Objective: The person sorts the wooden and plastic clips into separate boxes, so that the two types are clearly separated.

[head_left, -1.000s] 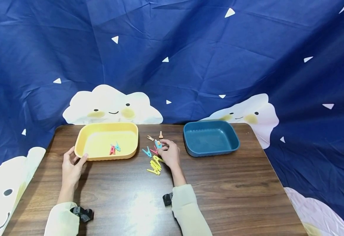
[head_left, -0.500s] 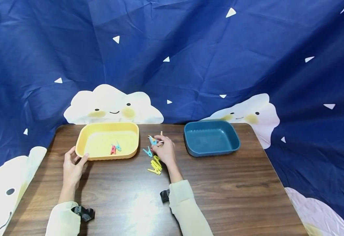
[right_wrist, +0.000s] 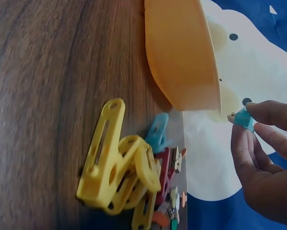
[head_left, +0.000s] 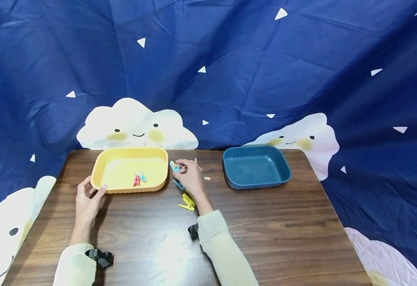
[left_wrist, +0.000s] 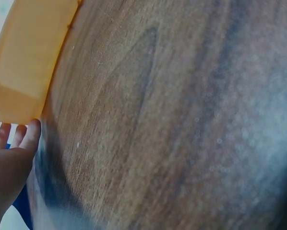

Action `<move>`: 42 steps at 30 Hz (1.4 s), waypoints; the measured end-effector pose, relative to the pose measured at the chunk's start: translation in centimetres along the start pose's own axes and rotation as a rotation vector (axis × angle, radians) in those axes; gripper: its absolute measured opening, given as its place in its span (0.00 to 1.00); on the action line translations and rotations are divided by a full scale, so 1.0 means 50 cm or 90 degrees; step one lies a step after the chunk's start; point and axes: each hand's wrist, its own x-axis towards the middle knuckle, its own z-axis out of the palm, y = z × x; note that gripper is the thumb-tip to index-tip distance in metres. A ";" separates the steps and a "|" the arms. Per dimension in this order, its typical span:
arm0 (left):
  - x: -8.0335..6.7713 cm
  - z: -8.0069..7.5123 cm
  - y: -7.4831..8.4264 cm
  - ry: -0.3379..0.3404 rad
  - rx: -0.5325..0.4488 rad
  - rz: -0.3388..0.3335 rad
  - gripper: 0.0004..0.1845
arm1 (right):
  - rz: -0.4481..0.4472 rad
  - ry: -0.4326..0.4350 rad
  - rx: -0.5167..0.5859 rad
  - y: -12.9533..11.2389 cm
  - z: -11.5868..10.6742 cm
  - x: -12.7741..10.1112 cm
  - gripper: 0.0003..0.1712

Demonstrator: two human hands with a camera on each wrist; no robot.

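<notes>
My right hand [head_left: 191, 178] pinches a light blue clothespin [head_left: 174, 166] between thumb and fingers, just right of the yellow tray [head_left: 130, 190]. In the right wrist view a small wood-coloured piece shows at the tip of that held clothespin [right_wrist: 243, 120]. My left hand [head_left: 88, 200] grips the tray's front left corner, thumb on the rim. Inside the tray lie a red clothespin [head_left: 136, 181] and a light blue clothespin [head_left: 142, 176]. Below my right hand is a pile with yellow clothespins [right_wrist: 114, 163], a blue clothespin [right_wrist: 157, 132] and a dark red clothespin [right_wrist: 164, 172].
A dark blue tray [head_left: 258, 185] stands at the back right of the wooden table [head_left: 283, 226]. Small wooden clothespins [right_wrist: 176, 160] lie behind the yellow ones. A blue cloth [head_left: 230, 79] with clouds hangs behind the table.
My right hand has moved left and slightly back with the light blue clothespin, from over the pile toward the yellow tray. My left hand stays at the tray's corner.
</notes>
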 end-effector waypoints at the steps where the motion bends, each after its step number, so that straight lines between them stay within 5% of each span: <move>1: 0.000 0.000 0.000 0.001 -0.004 0.001 0.37 | 0.000 -0.005 0.000 -0.002 0.003 0.001 0.21; 42: 0.001 0.003 0.006 -0.007 -0.022 -0.011 0.37 | -0.021 -0.134 -0.041 -0.090 0.123 0.022 0.20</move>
